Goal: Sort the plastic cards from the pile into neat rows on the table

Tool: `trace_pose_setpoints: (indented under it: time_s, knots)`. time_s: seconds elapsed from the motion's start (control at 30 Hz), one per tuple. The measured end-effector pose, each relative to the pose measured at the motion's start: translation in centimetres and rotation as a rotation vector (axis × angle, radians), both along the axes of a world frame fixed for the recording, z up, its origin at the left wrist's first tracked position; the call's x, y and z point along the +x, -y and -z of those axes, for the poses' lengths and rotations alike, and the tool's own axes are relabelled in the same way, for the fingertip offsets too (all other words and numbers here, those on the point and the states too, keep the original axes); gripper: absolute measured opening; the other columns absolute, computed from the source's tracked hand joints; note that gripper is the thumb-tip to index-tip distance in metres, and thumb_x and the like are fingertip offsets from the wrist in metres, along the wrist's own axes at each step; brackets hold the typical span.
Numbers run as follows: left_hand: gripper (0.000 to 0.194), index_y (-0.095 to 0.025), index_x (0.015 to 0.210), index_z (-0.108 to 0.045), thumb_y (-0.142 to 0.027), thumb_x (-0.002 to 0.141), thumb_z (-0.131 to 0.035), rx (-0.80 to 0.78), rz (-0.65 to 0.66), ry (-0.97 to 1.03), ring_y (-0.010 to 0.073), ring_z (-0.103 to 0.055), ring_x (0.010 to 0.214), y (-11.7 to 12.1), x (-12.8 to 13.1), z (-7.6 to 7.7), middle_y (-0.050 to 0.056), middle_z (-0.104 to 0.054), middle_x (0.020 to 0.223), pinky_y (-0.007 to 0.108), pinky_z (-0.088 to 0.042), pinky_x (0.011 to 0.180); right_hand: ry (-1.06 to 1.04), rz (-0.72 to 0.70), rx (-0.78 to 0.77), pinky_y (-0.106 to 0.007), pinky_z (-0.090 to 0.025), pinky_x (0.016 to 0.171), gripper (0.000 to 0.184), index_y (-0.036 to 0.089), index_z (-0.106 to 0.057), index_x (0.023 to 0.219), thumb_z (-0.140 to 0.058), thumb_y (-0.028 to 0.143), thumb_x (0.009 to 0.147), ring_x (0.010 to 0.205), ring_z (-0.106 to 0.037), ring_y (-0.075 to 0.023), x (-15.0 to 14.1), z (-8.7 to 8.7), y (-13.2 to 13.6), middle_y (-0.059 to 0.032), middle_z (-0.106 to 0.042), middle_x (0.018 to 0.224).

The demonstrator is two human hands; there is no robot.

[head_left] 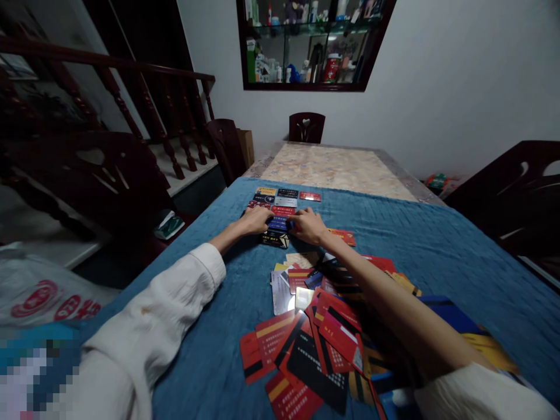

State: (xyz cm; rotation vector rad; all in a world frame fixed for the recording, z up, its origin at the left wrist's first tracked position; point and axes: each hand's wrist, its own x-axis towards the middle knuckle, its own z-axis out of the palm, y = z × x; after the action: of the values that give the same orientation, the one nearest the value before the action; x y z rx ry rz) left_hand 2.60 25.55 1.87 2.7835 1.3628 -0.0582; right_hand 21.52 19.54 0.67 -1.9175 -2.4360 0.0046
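Both my arms reach forward over a blue cloth (437, 245) on the table. My left hand (256, 220) and my right hand (307, 226) rest knuckles up on either side of a dark blue card (278, 223), fingers curled and pinching its two ends. That card lies in a neat grid of cards (280, 205), red, black and grey, laid in rows. A black card with a gold mark (275, 239) sits just in front of my hands. Below my right forearm spreads a loose heap of cards (319, 332), mostly red and black.
Beyond the cloth lies bare marbled tabletop (336, 169). Dark wooden chairs stand at the far end (306, 126), left (100, 175) and right (520, 192). A stair railing (144, 93) runs at left. A wall cabinet (310, 44) holds bottles. A white printed bag (39, 291) sits at lower left.
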Motion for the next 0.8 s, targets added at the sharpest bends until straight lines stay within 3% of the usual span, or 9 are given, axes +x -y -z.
trace_pose_setpoints:
  time_s: [0.6,0.8]
  knots:
    - [0.047,-0.024,0.119,-0.071,-0.011,0.077,-0.055,0.015,0.022,-0.058,0.0308,-0.061,0.115,0.6,0.16,-0.61,0.01,-0.072,0.115,0.042,-0.046,0.094,-0.005,-0.021,-0.003,-0.046,-0.044,0.087,0.039,0.029,-0.067,0.125,-0.057,0.035,0.088,0.118,-0.048,-0.0346,0.12,0.11,-0.2,-0.0111,-0.064,0.131]
    - [0.045,-0.023,0.121,-0.07,-0.012,0.08,-0.053,0.052,0.044,-0.081,0.0325,-0.056,0.118,0.56,0.04,-0.11,0.014,-0.068,0.12,0.046,-0.045,0.094,-0.003,-0.024,-0.005,-0.047,-0.044,0.089,0.038,0.029,-0.068,0.124,-0.059,0.035,0.088,0.119,-0.047,-0.0343,0.03,0.2,-0.2,-0.0109,-0.065,0.13]
